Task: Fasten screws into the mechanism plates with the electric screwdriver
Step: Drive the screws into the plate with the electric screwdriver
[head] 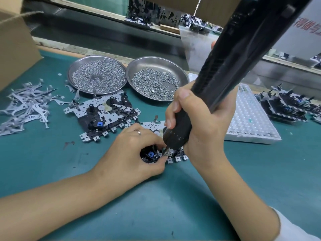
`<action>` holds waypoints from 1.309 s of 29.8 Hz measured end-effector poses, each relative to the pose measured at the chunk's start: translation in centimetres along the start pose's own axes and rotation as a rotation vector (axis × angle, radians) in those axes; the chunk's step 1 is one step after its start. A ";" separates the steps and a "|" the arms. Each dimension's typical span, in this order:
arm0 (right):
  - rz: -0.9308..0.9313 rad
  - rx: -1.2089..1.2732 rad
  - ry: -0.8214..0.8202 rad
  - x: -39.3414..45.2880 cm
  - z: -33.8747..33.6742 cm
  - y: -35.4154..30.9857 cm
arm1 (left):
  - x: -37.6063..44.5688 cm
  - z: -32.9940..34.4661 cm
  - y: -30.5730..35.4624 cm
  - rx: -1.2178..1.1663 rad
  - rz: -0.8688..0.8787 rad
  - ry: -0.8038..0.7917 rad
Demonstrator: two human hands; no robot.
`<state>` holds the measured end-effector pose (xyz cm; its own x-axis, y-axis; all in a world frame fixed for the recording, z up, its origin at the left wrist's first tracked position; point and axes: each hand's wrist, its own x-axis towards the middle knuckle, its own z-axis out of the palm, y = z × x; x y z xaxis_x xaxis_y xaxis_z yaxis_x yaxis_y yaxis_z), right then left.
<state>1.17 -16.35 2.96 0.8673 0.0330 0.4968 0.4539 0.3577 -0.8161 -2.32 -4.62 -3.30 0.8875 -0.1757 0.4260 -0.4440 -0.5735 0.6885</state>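
A teal work mat (156, 197) covers the bench. Behind its far edge runs a dark conveyor belt (97, 34). A cardboard box (15, 49) stands at the mat's left.

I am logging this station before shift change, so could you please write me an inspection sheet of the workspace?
Surface: green mat, stained dark in spots near the left hand.
Job's things: electric screwdriver, bit down on the near mechanism plate; a second mechanism plate lies behind it; two metal dishes of screws.
Clutter: pile of loose metal levers at left; white dimpled tray and more assemblies at right.
Grippers: left hand pinches at the near plate by the bit; right hand grips the screwdriver.
Cables: nothing seen.
Surroundings: cardboard box at left; conveyor belt behind the bench.
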 end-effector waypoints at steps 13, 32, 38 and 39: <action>-0.024 -0.001 -0.025 -0.1 0.3 0.2 | 0.1 0.0 0.3 0.002 0.019 0.015; -0.027 -0.016 -0.037 -0.4 0.0 0.4 | 0.0 0.1 -0.1 -0.005 0.017 0.036; -0.063 0.037 0.004 0.8 -1.1 0.1 | 0.0 0.0 0.1 -0.014 -0.006 0.023; -0.065 0.031 0.017 1.0 -1.2 0.2 | 0.0 0.0 0.2 -0.015 -0.015 0.019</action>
<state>2.35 -17.34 2.95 0.8396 -0.0065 0.5431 0.5028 0.3877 -0.7726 -2.43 -4.70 -3.21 0.8918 -0.1520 0.4261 -0.4324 -0.5637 0.7038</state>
